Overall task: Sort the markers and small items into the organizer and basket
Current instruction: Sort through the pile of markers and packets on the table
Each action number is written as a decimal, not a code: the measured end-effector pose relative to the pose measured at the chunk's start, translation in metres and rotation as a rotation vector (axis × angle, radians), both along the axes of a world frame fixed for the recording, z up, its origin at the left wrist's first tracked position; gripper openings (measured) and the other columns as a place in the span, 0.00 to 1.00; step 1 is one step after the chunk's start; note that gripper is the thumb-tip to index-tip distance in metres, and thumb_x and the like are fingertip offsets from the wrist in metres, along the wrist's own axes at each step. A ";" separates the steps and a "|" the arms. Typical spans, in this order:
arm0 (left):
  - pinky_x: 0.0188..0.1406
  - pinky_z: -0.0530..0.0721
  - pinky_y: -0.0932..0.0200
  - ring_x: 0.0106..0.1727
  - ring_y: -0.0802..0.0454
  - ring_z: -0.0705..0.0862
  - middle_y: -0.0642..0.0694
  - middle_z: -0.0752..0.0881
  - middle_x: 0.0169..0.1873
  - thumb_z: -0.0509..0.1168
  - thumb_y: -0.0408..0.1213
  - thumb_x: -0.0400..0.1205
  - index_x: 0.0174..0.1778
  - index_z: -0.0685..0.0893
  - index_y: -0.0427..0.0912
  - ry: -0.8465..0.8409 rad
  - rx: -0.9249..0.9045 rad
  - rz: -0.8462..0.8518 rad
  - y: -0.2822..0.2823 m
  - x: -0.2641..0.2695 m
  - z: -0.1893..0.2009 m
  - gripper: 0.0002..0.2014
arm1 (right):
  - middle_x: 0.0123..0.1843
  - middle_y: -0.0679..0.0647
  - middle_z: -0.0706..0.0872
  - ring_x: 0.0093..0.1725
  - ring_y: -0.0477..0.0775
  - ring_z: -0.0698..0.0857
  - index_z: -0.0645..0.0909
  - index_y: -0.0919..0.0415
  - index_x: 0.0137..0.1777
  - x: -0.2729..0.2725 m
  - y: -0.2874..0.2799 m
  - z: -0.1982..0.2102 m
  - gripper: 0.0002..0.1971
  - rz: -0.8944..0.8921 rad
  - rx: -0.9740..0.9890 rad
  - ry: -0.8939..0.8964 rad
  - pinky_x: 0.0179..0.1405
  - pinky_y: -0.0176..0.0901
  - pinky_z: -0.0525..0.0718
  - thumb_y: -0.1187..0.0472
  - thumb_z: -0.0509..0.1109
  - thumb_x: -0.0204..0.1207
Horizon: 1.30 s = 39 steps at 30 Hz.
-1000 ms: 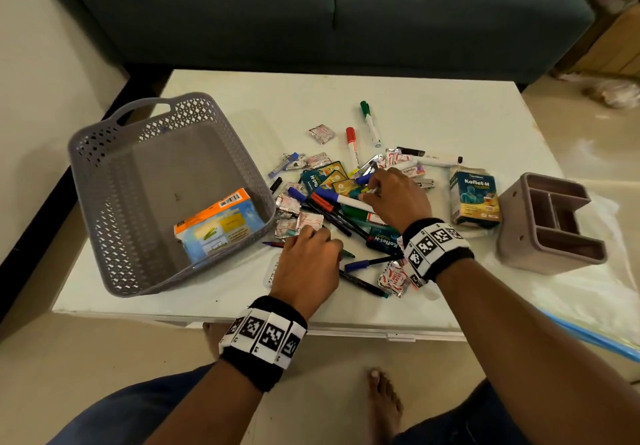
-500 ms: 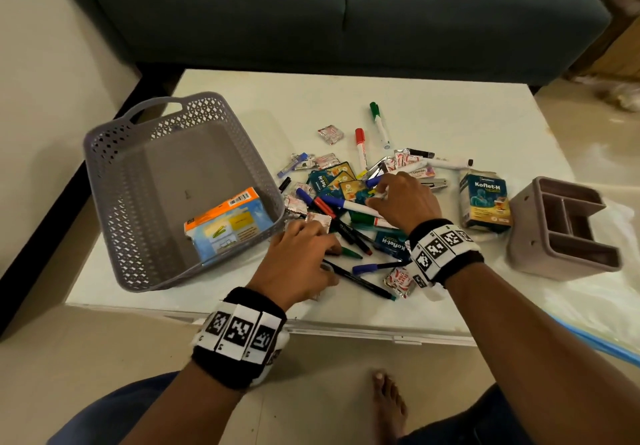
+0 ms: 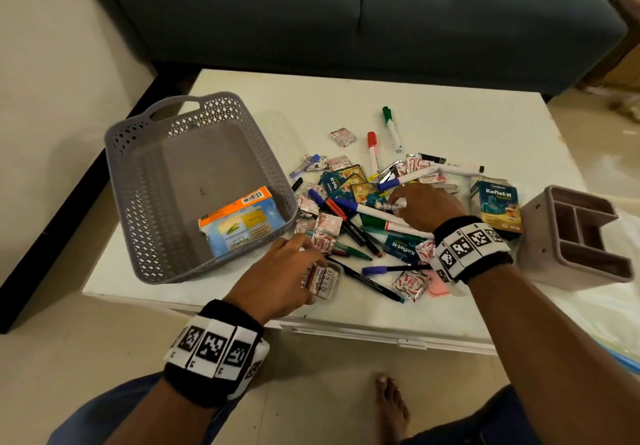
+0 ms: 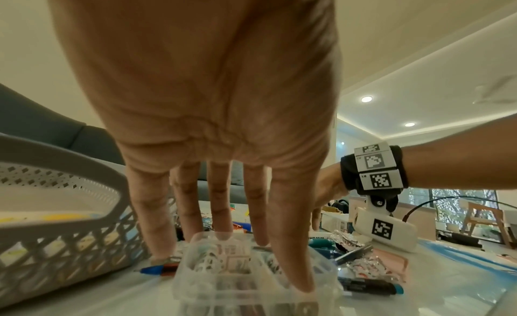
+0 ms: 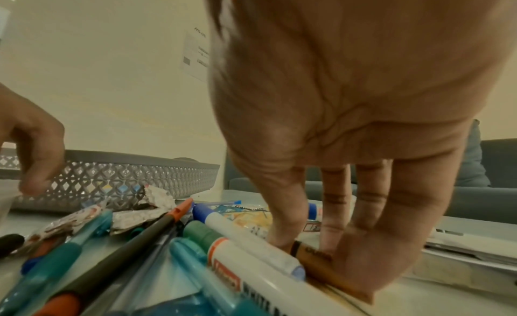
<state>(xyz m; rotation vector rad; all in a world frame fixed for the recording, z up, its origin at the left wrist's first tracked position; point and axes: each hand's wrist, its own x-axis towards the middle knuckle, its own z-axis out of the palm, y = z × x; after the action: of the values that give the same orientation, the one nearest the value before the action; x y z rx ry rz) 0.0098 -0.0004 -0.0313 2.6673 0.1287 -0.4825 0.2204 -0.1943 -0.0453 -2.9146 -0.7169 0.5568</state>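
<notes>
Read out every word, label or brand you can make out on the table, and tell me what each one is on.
"Koflet-H": upright blue-yellow box beside the organizer.
"Koflet-H", upside down: flat teal packet under the markers.
"CHILLI FLAKES": foil sachet at the near edge.
"camlin": small white pack.
Barcode, digits unreadable: orange-blue box in the basket.
Marker barrels' print: too small or blurred.

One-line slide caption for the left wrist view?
Left hand reaches down over a clear plastic box beside the grey basket, fingers spread around its edges.
</notes>
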 end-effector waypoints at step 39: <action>0.51 0.81 0.52 0.55 0.47 0.83 0.47 0.84 0.53 0.78 0.44 0.73 0.58 0.81 0.46 -0.081 -0.047 0.382 0.012 -0.011 0.008 0.20 | 0.50 0.49 0.84 0.47 0.49 0.82 0.84 0.53 0.52 -0.112 0.072 0.016 0.11 0.409 0.453 0.164 0.45 0.43 0.80 0.58 0.78 0.71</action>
<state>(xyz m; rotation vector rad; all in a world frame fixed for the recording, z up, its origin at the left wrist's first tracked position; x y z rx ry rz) -0.0009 0.0118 -0.0231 2.5259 0.5806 -0.2494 0.1087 -0.1225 -0.0295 -2.2884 -1.2381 0.5668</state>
